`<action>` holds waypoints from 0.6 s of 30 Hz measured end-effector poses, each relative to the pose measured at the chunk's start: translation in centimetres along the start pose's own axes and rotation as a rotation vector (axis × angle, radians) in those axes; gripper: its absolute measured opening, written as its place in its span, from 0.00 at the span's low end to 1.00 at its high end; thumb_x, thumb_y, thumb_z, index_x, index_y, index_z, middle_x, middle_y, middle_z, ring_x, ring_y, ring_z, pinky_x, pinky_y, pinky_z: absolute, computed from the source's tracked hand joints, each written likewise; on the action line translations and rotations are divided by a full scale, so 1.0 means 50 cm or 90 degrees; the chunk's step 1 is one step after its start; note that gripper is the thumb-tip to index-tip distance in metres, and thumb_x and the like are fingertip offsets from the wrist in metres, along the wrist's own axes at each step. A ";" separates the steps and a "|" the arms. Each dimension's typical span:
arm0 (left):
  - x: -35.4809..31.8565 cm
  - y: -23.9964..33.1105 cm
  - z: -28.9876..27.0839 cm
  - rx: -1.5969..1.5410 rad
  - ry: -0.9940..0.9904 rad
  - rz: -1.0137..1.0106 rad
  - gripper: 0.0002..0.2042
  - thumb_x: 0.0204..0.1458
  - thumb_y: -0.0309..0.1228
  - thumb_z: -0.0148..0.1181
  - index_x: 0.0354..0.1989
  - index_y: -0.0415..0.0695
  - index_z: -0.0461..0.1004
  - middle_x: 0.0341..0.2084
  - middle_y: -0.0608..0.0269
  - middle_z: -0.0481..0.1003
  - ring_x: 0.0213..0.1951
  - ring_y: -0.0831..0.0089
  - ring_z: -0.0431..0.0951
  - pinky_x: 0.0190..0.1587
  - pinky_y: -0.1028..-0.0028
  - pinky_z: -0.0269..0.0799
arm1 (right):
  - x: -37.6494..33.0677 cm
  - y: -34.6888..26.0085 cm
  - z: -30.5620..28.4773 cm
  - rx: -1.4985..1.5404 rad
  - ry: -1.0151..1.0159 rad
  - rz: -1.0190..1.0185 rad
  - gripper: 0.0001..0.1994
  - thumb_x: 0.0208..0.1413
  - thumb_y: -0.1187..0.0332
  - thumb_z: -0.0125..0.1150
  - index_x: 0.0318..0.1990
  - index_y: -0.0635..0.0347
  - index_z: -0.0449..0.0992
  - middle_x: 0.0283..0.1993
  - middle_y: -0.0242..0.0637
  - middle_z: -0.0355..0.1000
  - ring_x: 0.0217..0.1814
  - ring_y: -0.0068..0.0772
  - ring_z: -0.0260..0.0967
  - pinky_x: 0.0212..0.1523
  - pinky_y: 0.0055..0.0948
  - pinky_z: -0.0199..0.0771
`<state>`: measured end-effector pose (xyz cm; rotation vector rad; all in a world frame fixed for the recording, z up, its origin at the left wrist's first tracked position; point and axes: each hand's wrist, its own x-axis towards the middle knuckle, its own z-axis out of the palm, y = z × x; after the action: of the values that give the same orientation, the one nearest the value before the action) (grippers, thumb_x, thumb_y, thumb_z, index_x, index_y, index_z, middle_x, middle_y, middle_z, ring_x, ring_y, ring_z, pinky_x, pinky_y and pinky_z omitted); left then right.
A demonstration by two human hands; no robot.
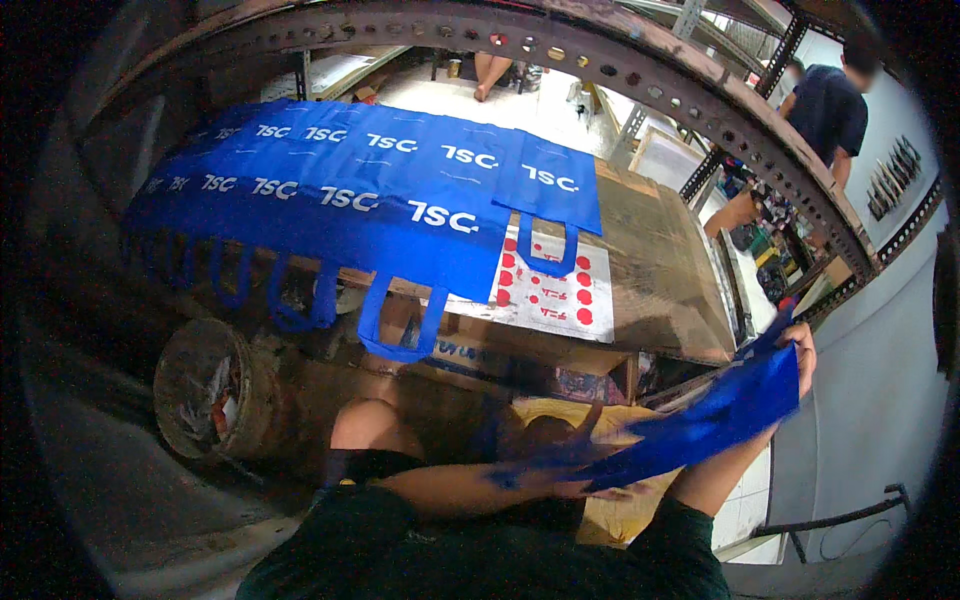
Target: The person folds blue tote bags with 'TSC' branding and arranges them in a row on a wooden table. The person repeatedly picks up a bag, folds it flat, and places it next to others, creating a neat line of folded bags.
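A blue tote bag (700, 415) hangs stretched in front of me on the right, blurred by motion. My right hand (803, 352) grips its upper right end, fingers wrapped over the edge. Reaching across my lap, my left hand (588, 432) is at the lower left part of the bag; it is smeared and partly covered, so its grip does not show. On the board ahead lie several blue bags (330, 165) with white print, overlapping in rows, their handles (405, 345) drooping over the near edge. One separate bag (550, 180) lies at the right end of the rows.
Under that bag is a white sheet with red dots (560, 300) on a brown board (665, 250). A round bin (205, 390) stands low at left. A perforated metal beam (480, 35) spans overhead. One person (830, 105) stands far right; another person's leg (490, 72) shows at the back.
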<state>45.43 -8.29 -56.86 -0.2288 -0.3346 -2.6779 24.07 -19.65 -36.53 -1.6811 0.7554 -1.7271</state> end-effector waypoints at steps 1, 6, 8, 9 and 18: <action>-0.011 0.027 0.018 0.052 0.051 0.039 0.35 0.48 0.50 0.51 0.63 0.46 0.53 0.54 0.55 0.64 0.54 0.60 0.66 0.55 0.64 0.64 | 0.004 0.013 0.010 -0.014 0.015 -0.042 0.18 0.53 0.52 0.47 0.24 0.58 0.61 0.21 0.30 0.58 0.26 0.25 0.57 0.29 0.24 0.57; -0.075 0.158 0.117 0.351 0.253 0.247 0.37 0.44 0.37 0.55 0.65 0.47 0.49 0.56 0.55 0.62 0.55 0.60 0.65 0.55 0.65 0.63 | 0.025 -0.026 0.136 0.221 -0.035 0.024 0.15 0.50 0.56 0.45 0.25 0.58 0.62 0.24 0.35 0.62 0.30 0.32 0.63 0.36 0.29 0.64; -0.119 0.219 0.199 0.433 0.298 0.360 0.43 0.36 0.24 0.55 0.66 0.47 0.46 0.56 0.57 0.62 0.55 0.64 0.64 0.54 0.68 0.64 | 0.038 0.015 0.114 0.189 -0.090 0.025 0.14 0.48 0.56 0.46 0.25 0.59 0.63 0.26 0.37 0.65 0.33 0.34 0.64 0.39 0.30 0.65; -0.146 0.248 0.211 0.502 0.336 0.424 0.43 0.35 0.21 0.53 0.67 0.47 0.45 0.56 0.57 0.61 0.55 0.66 0.63 0.53 0.69 0.65 | 0.044 0.038 0.118 0.165 -0.076 0.041 0.13 0.44 0.59 0.48 0.27 0.60 0.66 0.29 0.38 0.66 0.34 0.32 0.63 0.39 0.28 0.64; -0.240 0.452 0.095 1.062 0.948 0.510 0.37 0.39 0.24 0.64 0.61 0.48 0.56 0.43 0.52 0.72 0.39 0.61 0.76 0.44 0.66 0.72 | 0.050 0.448 0.224 -0.145 -0.058 0.289 0.16 0.44 0.80 0.51 0.44 0.60 0.71 0.34 0.32 0.68 0.35 0.24 0.64 0.34 0.22 0.64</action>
<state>66.50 -22.15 -50.38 1.5265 -1.2620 -0.6355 36.00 -36.02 -51.46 -1.5634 1.2194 -1.2799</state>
